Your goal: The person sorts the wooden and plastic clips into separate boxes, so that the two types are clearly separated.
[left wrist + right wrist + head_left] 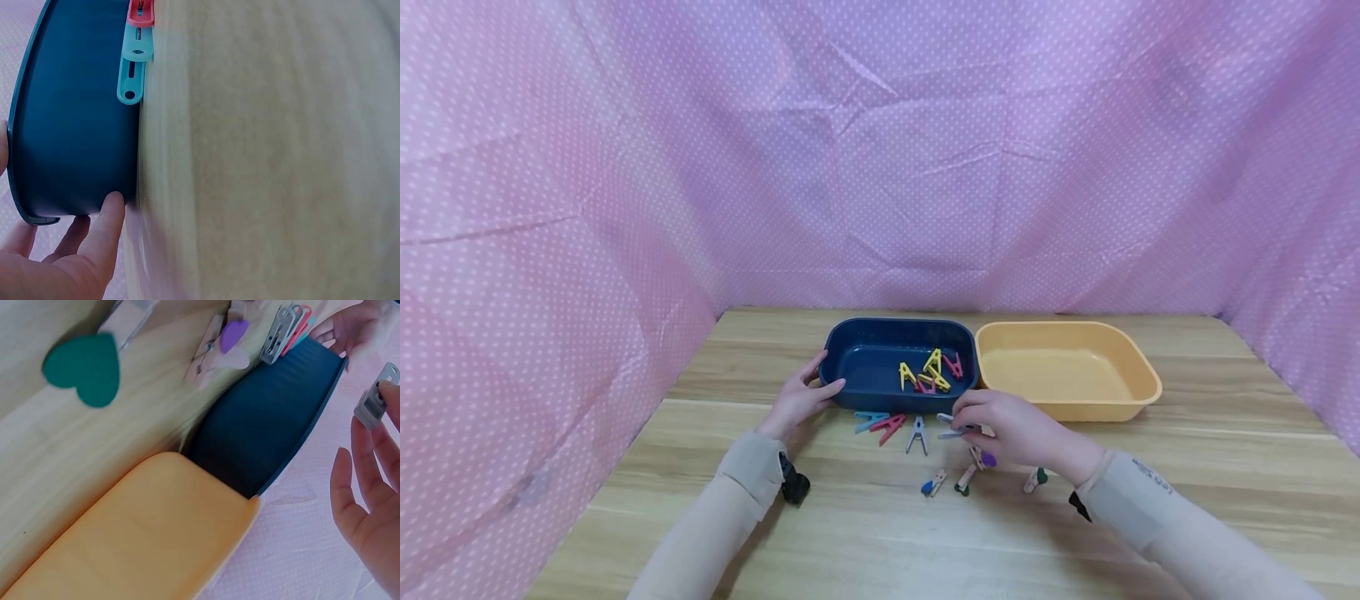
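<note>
A: Navy bin [872,367]?
B: Rect., rounded cnrs., upright; L hand [799,404] on left end; yel. pins [938,380] & red pins [957,367] inside, right half.
A: Grey clothespin [372,405]?
B: Pinched in R hand [1018,427], nr. bin's front.

Dim wrist views, brighter head view

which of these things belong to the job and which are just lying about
Probably in the job:
grey clip, in right hand
blue tray, left hand on it
clips inside
loose plastic clips

Lying about, perhaps for later:
heart pegs
yellow tray
</note>
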Demonstrator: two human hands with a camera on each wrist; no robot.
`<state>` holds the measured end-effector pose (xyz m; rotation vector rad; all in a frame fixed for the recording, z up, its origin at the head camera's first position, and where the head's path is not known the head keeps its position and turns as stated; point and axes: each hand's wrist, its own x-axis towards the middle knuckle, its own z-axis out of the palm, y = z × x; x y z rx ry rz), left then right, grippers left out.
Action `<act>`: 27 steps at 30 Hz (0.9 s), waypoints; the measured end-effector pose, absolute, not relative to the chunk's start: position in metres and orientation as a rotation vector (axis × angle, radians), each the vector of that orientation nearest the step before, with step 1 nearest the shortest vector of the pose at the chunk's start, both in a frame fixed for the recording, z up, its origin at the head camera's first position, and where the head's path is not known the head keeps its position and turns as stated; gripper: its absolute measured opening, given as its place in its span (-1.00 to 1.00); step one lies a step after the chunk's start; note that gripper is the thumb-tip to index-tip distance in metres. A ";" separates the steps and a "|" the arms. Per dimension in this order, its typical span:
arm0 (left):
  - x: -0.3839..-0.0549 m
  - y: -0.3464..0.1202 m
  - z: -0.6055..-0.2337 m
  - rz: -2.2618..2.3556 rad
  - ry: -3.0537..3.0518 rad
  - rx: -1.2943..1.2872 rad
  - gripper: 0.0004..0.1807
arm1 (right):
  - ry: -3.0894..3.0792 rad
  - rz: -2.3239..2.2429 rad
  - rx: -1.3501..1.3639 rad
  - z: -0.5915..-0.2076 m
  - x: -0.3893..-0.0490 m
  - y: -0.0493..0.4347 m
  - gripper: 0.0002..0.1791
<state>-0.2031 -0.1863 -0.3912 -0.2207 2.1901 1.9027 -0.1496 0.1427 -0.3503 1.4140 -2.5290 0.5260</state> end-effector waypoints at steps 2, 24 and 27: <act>-0.203 -0.186 -0.391 1.903 2.188 -0.227 -0.19 | -2.539 0.531 1.391 -0.350 -0.152 0.143 -0.83; -0.204 -0.187 -0.393 1.899 2.191 -0.229 -0.19 | -2.594 0.535 1.224 -0.353 -0.183 0.150 -0.83; -0.205 -0.188 -0.393 1.905 2.185 -0.230 -0.19 | -2.619 0.536 1.194 -0.352 -0.187 0.149 -0.83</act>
